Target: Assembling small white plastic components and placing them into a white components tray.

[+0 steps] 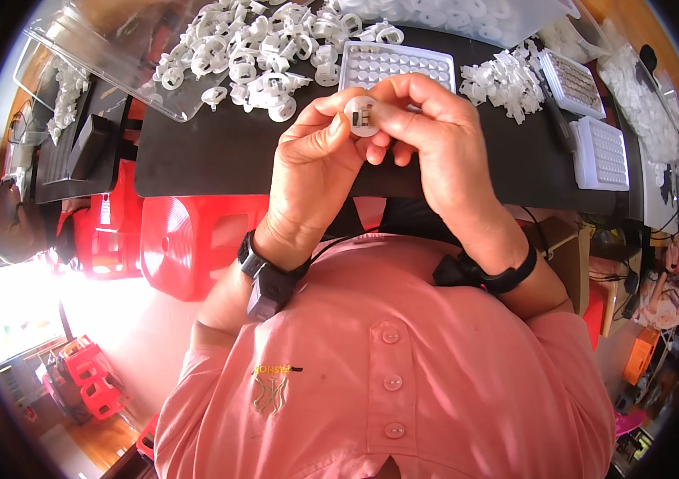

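Up close to the chest, both hands hold one small round white plastic piece (363,115) between them. It looks smooth and flat like a button, with a little dark metal part in its middle. The left hand (311,172) pinches its left edge with thumb and fingers, and the right hand (435,140) pinches its right edge, so both are closed tight on it above the black table (220,160). Behind them lies a big heap of white plastic ring parts (260,48), too many to count, on a clear plastic sheet (116,72). Three white trays with rows of tiny holes sit there: one behind the hands (395,64) and two on the right (604,152). A red plastic stool (188,239) stands below.
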